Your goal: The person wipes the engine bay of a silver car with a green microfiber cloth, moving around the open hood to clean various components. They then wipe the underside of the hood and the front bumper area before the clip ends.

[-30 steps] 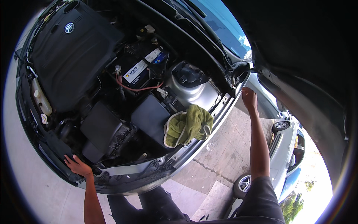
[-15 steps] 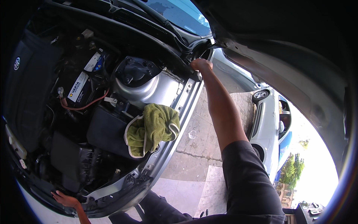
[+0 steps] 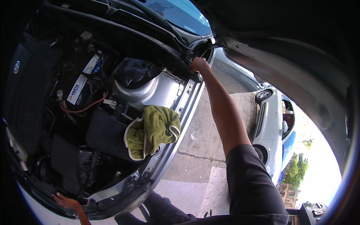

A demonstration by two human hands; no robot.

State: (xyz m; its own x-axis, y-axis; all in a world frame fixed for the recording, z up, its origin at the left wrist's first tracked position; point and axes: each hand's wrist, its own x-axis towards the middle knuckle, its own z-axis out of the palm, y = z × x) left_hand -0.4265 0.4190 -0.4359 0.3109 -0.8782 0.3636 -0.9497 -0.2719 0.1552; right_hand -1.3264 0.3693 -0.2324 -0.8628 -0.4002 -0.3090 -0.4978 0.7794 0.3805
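My left hand (image 3: 66,201) rests with fingers spread on the front edge of a car's engine bay (image 3: 80,189). On the far side, my right arm is stretched out to the corner below the windshield. There my right hand (image 3: 199,64) is closed beside the hood hinge area, and whatever it grips is hidden. A green cloth (image 3: 155,129) with pale edging lies crumpled over the inner fender and a black box. Left of it sits the car battery (image 3: 80,86), with a reddish cable (image 3: 84,108) curving past. A silver strut tower (image 3: 150,92) lies between the cloth and my right hand.
The raised hood (image 3: 292,71) hangs over the right side. A wiper arm (image 3: 157,17) crosses the windshield base (image 3: 180,17). Beyond the fender are paving (image 3: 191,165) and a white parked car (image 3: 266,131). A dark engine cover (image 3: 30,90) fills the left.
My right hand has shifted slightly left and its wrist has turned a little, staying at the same corner. The left hand keeps its place. The view has moved slightly.
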